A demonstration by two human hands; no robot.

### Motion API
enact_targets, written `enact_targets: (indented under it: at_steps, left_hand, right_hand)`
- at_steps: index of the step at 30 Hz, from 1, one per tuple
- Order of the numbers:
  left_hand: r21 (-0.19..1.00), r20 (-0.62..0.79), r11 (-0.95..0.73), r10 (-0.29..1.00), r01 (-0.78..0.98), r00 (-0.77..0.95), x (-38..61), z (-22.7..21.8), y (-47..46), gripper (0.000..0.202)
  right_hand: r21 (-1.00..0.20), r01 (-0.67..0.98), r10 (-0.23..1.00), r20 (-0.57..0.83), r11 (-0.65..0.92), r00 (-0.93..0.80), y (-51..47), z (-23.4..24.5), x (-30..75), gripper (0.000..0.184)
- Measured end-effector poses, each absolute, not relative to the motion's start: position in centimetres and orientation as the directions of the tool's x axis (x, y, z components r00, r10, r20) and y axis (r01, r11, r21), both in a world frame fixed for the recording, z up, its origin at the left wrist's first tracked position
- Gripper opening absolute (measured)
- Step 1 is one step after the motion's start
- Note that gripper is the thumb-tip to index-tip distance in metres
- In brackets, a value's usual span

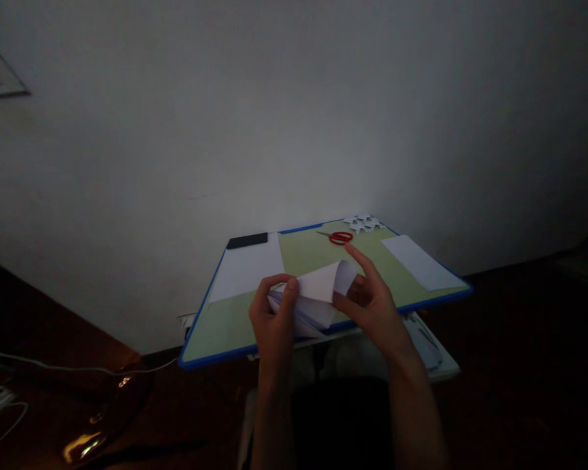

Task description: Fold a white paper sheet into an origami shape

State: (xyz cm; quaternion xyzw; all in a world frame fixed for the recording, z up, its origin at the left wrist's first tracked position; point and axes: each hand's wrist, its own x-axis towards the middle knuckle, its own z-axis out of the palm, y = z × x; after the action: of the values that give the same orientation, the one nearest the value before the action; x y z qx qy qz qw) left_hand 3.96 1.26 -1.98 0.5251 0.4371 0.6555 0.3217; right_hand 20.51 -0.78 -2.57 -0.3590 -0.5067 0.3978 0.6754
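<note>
A folded piece of white paper is held above the near edge of the green tabletop, with several layers and a curled flap on its right side. My left hand pinches its left end, the thumb on top. At the curled flap, my right hand has its thumb and some fingers closed on the paper, while the index finger stretches up. Beyond that fingertip lie scissors with red handles; I cannot tell whether the finger touches them.
White paper cutouts lie at the table's far right corner. A dark flat object rests on a white sheet at left. Another white sheet is at right. The blue-edged table stands against a wall. A white cable runs at left.
</note>
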Motion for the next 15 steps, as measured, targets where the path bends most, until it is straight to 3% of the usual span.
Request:
enact_targets:
  at_steps: [3,9,12,15]
  left_hand:
    - [0.901,0.428,-0.433,0.883,0.020,-0.194,3.9,-1.9,1.3,0.025]
    - [0.919,0.384,-0.381,0.923,-0.101,0.009,3.4,-1.2,1.1,0.023]
    - [0.935,0.350,-0.342,0.932,-0.092,0.094,3.2,-0.9,1.0,0.026]
    - [0.938,0.348,-0.343,0.924,-0.059,0.159,3.0,-0.7,0.9,0.036]
  right_hand:
    - [-0.888,-0.199,0.905,0.379,0.414,0.192,-0.7,-2.2,19.7,0.069]
    - [-0.867,-0.195,0.860,0.378,0.459,0.342,0.0,-1.8,19.1,0.065]
    - [-0.885,-0.132,0.871,0.397,0.447,0.288,0.0,-1.9,19.5,0.041]
    - [-0.908,-0.093,0.906,0.390,0.408,0.163,-0.3,-1.9,20.1,0.034]
